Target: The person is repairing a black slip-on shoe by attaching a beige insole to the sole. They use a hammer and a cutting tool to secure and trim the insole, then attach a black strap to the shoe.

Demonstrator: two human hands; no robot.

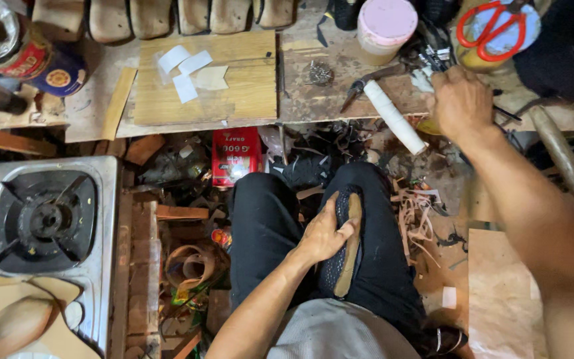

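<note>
My left hand [323, 233] rests on my lap and grips a dark shoe upper on a tan wooden last [348, 249], sole side up. My right hand [460, 101] reaches forward onto the low wooden workbench [313, 93] at the right. Its fingers curl down among small tools and white scraps; what they touch is hidden. A white roll [394, 116] lies just left of that hand, beside a pair of dark pliers [367, 83].
A single gas burner [44, 219] stands at the left. A wooden board [234, 83] carries pieces of white tape [184, 70]. A pink-lidded tub [386, 26], red scissors [489, 26], a tin [28, 56] and a red packet [236, 156] lie around. Leather scraps [416, 219] litter the floor.
</note>
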